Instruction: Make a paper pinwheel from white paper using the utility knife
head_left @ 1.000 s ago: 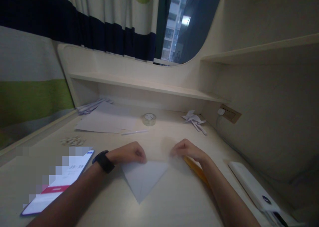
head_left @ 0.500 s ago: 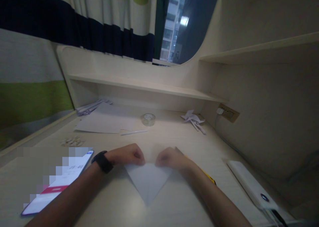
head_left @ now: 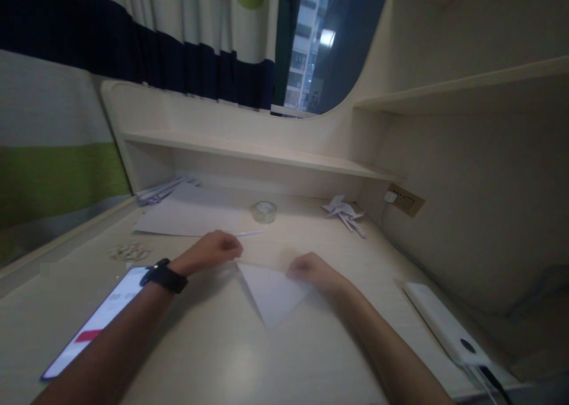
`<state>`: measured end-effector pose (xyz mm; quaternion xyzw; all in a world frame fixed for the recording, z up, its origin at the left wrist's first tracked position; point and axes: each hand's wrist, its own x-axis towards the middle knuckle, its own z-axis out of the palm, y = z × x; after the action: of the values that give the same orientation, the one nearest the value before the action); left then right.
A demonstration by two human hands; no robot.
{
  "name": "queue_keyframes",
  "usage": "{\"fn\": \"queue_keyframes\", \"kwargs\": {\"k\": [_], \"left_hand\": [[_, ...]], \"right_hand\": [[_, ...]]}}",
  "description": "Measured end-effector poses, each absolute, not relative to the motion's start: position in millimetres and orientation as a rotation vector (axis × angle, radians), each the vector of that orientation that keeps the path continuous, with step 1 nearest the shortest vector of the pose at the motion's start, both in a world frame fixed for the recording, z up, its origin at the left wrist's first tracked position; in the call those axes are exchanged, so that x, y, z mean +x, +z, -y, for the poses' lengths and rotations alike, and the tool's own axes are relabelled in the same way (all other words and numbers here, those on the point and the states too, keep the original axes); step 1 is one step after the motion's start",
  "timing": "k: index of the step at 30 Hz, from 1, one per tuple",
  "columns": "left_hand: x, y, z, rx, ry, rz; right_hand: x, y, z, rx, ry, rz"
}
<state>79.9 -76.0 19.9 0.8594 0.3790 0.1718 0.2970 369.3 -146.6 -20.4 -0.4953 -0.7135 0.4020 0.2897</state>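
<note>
A sheet of white paper folded to a triangle (head_left: 273, 292) lies before me on the desk, one point towards me. Its left edge seems slightly raised, with a shadow beneath. My right hand (head_left: 317, 274) pinches the far edge of this folded paper near its right side. Just beyond the paper's left corner is my left hand (head_left: 213, 252), fingers bent together; whether they grip that corner I cannot tell. A black watch (head_left: 166, 276) circles my left wrist.
A phone (head_left: 95, 328) lies partly under my left forearm. Behind are small pale pieces (head_left: 130, 251), paper sheets (head_left: 186, 212), a thin white stick (head_left: 250, 233), a tape roll (head_left: 264, 212) and paper pinwheels (head_left: 343, 210). A white power strip (head_left: 444, 322) stands right.
The folded paper has moved away from me and turned slightly. My left hand has shifted left and farther back to its corner; my right hand has moved slightly right.
</note>
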Motion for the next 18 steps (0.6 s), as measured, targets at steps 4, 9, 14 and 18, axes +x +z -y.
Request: {"fn": "queue_keyframes", "kwargs": {"k": [4, 9, 14, 18], "left_hand": [[103.0, 12.4, 99.9, 2.476, 0.382, -0.606], [117.5, -6.4, 114.1, 2.587, 0.275, -0.462], [117.4, -12.3, 110.3, 2.591, 0.331, -0.527], [116.8, -12.6, 108.2, 2.605, 0.286, -0.454]], "right_hand": [[358.1, -37.9, 141.2, -1.361, 0.993, 1.852], [361.8, -51.6, 133.6, -1.315, 1.041, 1.791], [364.2, -49.8, 132.9, -1.31, 1.095, 1.687], [363.6, -47.4, 135.6, -1.312, 1.128, 1.588]]}}
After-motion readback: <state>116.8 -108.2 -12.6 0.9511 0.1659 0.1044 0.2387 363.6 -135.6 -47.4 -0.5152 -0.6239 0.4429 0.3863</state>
